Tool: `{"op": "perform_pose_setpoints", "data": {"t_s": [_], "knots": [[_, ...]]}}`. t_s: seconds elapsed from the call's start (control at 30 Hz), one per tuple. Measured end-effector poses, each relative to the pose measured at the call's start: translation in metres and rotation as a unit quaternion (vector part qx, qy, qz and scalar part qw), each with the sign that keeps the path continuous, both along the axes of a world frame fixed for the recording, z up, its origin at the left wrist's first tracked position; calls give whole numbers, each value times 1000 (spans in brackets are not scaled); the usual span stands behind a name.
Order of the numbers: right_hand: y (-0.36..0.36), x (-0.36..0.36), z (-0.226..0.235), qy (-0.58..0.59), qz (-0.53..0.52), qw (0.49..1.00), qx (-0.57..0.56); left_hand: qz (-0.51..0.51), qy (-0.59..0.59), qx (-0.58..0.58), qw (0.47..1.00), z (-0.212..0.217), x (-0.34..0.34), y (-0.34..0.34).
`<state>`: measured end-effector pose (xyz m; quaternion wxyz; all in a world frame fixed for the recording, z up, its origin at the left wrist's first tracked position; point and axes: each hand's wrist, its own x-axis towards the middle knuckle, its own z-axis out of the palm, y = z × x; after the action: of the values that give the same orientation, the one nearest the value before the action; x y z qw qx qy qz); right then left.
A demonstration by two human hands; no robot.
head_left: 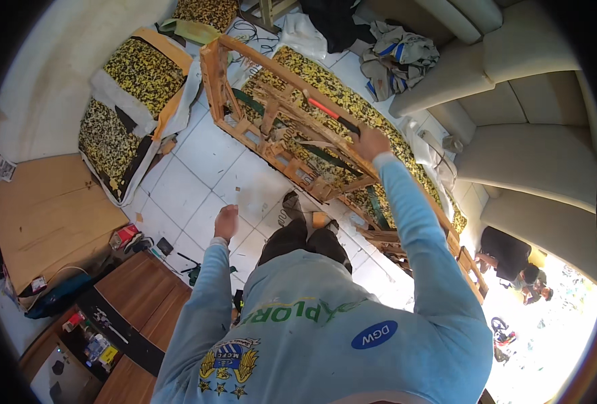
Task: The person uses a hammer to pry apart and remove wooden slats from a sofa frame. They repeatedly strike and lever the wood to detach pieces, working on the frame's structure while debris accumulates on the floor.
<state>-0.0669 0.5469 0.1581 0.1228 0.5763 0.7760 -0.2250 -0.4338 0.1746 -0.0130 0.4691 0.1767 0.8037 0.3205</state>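
My right hand (372, 143) wraps the grip of the red-and-black hammer (325, 108), along the far edge of the wooden frame (261, 61). Left hand (226, 223), off the near edge, blurs: can't tell its fingers. I'd brace the frame with it, swinging squarely.

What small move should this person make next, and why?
Perhaps bring the left hand over to steady the wooden frame: that hand is blurred but appears empty and stands apart from the frame, while the right hand grips a red-and-black tool by its long rail.
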Motion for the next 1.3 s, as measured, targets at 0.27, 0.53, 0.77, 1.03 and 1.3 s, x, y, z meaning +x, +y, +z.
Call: {"op": "perform_pose_setpoints", "data": {"t_s": [0.27,0.53,0.77,1.03,1.3], "knots": [[-89,50,22,187,-172,966,40,-109,-6,220,969,29,76,209],[-174,90,45,182,-255,950,12,229,-406,105,878,43,126,352],[-226,103,34,207,-317,925,5,159,-304,40,939,7,134,345],[-104,29,57,260,-177,947,61,-125,112,93,981,-85,109,303],[-19,-33,2,113,29,987,112,-84,-25,-18,996,-18,112,306]]}}
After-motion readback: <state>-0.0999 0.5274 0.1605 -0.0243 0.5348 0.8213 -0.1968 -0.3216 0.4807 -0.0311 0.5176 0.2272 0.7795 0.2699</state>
